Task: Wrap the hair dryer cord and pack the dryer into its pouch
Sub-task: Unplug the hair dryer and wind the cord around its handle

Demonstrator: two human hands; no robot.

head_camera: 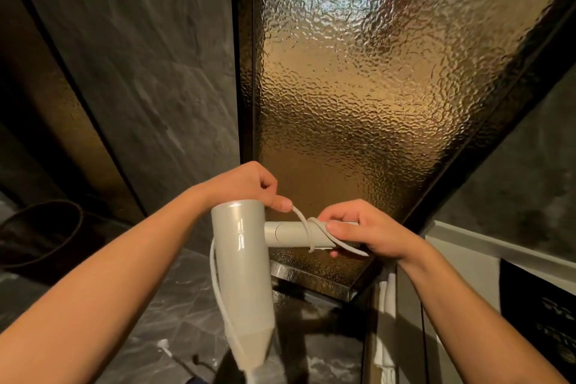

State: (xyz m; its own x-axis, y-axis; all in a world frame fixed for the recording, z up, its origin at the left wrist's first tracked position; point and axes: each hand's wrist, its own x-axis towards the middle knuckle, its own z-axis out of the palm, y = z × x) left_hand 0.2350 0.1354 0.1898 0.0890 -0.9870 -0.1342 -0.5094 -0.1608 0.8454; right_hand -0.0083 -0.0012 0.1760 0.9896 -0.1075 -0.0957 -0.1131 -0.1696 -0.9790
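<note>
Textured glass door [358, 87] right behind hands [371, 231], tight there. Stone wall [149, 72] left. Open air below, down to floor [174, 305].

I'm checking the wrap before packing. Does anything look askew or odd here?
Only the cord looks untidy: its few turns cross over each other on the dryer handle, and a long slack loop hangs beside the barrel. Nothing appears damaged.

Pale plastic against dark stone and pebbled glass

The cream plastic hair dryer [241, 259] has a smooth satin sheen; its off-white rubbery cord [307, 232] looks matt. The amber textured glass door panel [358, 87] is rippled and glossy, the grey stone wall tile [149, 72] faintly veined.
</note>
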